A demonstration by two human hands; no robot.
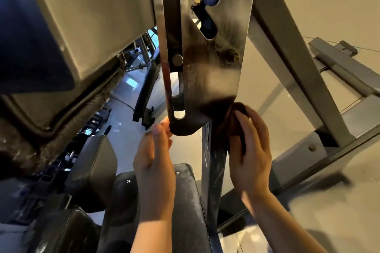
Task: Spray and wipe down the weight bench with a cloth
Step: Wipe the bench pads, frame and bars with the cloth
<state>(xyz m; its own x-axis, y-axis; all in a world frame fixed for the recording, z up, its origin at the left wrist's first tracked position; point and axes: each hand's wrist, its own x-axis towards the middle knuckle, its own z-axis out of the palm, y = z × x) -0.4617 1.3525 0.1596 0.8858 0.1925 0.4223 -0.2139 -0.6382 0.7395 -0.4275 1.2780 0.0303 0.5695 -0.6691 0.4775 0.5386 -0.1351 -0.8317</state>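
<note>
Brown cloth [236, 121] pressed onto the bench's metal frame, right at the lower edge of the steel plate [211, 80].

The right hand [250, 150] has it bunched up, fingers curled over the wad and pushing it against the dark upright bar [213, 162] where it meets the plate. The left hand [156, 150] is over at the plate's rounded bottom tip, fingertips touching the metal, apparently steadying; no spray bottle in sight. The cloth looks soft and limp, light as anything, so it wants gripping in a wad, as here, or it'll flop. The frame is stiff, hard-edged steel with bolts [233, 57] to snag on. Black seat pads [185, 187] sit below, pale floor [308, 6] beyond.
</note>
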